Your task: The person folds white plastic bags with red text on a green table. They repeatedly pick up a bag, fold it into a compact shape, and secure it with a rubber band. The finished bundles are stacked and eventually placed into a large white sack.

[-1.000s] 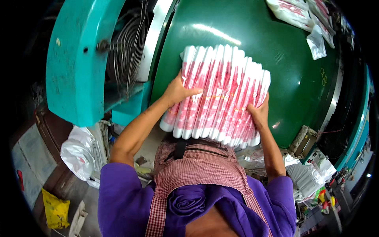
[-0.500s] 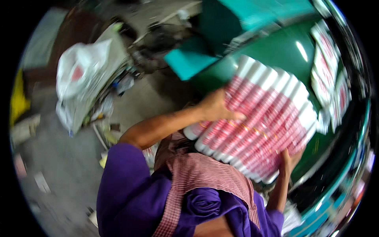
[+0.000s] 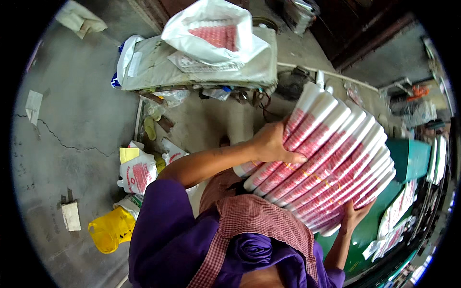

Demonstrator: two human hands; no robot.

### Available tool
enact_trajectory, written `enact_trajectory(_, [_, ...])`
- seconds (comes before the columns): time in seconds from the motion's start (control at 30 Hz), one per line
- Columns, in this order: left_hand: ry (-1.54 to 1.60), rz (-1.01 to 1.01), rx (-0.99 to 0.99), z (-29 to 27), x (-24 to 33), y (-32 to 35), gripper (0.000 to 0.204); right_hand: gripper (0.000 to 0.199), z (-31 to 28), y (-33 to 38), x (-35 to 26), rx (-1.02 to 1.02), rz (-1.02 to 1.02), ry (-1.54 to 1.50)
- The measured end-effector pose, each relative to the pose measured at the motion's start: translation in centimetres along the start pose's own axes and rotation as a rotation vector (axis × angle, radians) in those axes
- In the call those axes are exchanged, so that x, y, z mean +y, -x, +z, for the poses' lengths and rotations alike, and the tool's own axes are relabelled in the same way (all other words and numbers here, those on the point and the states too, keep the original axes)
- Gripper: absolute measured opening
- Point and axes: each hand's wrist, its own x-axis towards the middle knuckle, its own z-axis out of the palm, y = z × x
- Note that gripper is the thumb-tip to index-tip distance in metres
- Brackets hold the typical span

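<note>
Between my hands I hold a large stack of long red-and-white rolls (image 3: 331,158), laid side by side, with white ends and red print along their middles. My left hand (image 3: 274,144) grips the stack's near left side, its thumb lying across the top. At the lower right, my right hand (image 3: 354,216) supports the opposite side, its fingers partly hidden under the rolls. Ahead and to the left, an open white sack (image 3: 209,50) sits on a cloth-covered bench (image 3: 153,72). Similar red-and-white rolls (image 3: 216,36) show inside the sack's mouth.
To my right is a green machine surface (image 3: 353,257) with red-and-white plastic pieces (image 3: 396,211) on it and a teal box (image 3: 408,158) beyond. A yellow container (image 3: 110,233) and printed plastic bags (image 3: 139,170) lie on the concrete floor (image 3: 62,158) at my left.
My view has swung right-to-left away from the green machine, so the bench and sack now lie ahead. The stack stays in both hands.
</note>
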Motion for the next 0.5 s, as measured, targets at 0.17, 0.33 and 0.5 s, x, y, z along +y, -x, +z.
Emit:
enact_trajectory(0.17, [-0.029, -0.008, 0.141, 1.7, 2.3, 1.2, 0.087, 0.085, -0.2, -3.5, 0.6, -0.149, -0.093, -0.113])
enact_trajectory(0.33, [0.139, 0.082, 0.216, 3.3, -0.2, 2.6, 0.084, 0.074, 0.5, -5.0, -0.2, -0.228, -0.222, -0.112])
enact_trajectory(0.5, [0.143, 0.077, 0.366, 6.1, -0.7, 3.2, 0.071, 0.079, -0.3, -7.6, -0.8, -0.379, -0.220, -0.163])
